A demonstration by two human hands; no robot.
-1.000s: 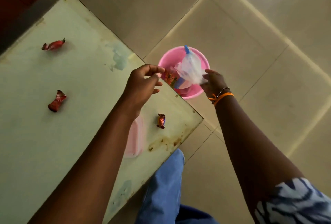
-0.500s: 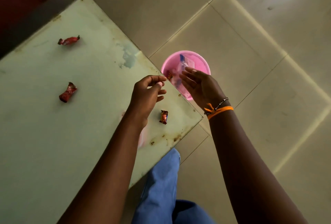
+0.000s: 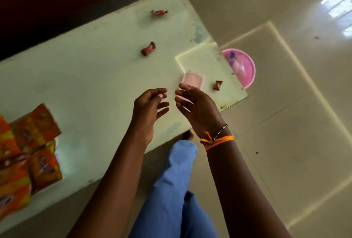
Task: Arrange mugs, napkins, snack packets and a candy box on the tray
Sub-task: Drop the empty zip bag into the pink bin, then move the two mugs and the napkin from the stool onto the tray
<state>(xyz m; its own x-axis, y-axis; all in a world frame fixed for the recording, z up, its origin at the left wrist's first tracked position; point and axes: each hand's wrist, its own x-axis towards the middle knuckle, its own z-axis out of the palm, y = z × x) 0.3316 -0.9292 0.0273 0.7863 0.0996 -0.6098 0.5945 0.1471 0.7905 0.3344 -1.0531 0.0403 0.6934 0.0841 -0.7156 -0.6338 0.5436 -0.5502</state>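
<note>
My left hand point(image 3: 150, 102) hangs above the worktop point(image 3: 91, 78) with its fingers loosely curled and nothing in them; my right hand point(image 3: 194, 104) is beside it, palm up, fingers spread and also empty. A second ago my right hand was out over the pink bowl point(image 3: 245, 70) on the floor with a clear bag in it. Now it has come back over the worktop without the bag, which I judge went into the bowl. So that clearing is done and both hands are free for the arranging, of which nothing is yet done: I see no tray and no mugs.

Just beyond my right fingertips lies a flat pink packet point(image 3: 192, 80), its long axis roughly left to right. To its right, near the worktop's edge, sits a small wrapped candy point(image 3: 218, 85), standing roughly near to far. Farther off lie two red candies: one point(image 3: 148, 48) slanted, its upper end pointing far-right, and one point(image 3: 159, 12) lying left to right. At the near left edge the orange snack packets point(image 3: 28, 152) lie in an overlapping heap, well apart from my hands.
</note>
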